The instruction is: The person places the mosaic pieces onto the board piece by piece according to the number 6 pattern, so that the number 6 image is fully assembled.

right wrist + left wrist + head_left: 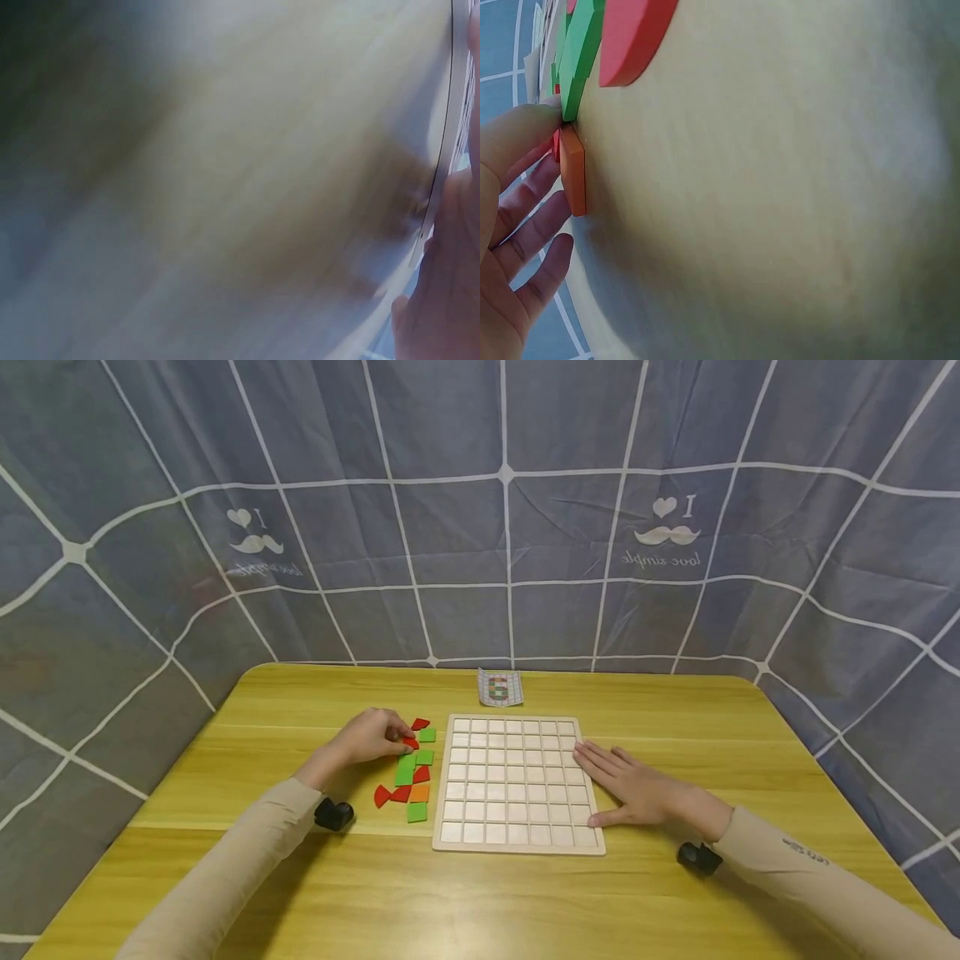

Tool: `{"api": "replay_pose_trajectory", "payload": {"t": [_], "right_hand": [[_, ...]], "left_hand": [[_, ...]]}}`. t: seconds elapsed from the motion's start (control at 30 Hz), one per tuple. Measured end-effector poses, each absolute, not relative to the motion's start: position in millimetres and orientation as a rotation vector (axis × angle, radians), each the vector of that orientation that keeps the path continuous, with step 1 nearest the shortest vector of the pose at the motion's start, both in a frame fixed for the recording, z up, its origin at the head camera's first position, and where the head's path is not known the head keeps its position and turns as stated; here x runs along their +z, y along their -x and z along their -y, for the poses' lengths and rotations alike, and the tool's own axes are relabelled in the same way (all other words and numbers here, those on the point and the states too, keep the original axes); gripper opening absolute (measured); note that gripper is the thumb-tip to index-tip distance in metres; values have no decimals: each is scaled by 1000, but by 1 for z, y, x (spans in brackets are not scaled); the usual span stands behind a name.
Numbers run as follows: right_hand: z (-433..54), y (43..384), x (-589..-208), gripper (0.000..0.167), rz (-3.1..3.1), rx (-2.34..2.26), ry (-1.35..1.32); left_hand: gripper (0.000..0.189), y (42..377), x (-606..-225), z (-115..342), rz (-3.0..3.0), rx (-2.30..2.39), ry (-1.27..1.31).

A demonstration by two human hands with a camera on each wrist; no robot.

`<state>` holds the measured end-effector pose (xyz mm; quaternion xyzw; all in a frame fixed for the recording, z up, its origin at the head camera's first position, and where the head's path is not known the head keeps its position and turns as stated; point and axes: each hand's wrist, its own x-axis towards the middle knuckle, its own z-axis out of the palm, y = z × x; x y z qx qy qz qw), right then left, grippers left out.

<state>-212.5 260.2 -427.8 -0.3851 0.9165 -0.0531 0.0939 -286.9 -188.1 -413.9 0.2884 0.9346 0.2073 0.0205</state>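
Observation:
My left hand is at the upper left of a group of flat coloured tiles, thumb and index finger pinching a red rounded tile. In the left wrist view, an orange tile lies close beside the fingers, with a green tile and a red curved tile nearby. My right hand lies spread out, its fingertips and thumb on the right edge of a pale wooden grid board. The right wrist view shows only part of that hand and the board's edge.
Green tiles, red tiles and another orange tile lie left of the board. A printed pattern card lies behind the board. The wooden table ends at a grey-blue curtain.

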Motion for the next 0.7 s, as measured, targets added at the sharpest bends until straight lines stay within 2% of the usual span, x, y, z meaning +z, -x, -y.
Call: {"api": "replay_pose_trajectory", "payload": {"t": [0.7], "right_hand": [[-260,221,-423,94,-2727,-167,1077]], "left_hand": [[23,286,-411,192,-2876,667,-872]]}}
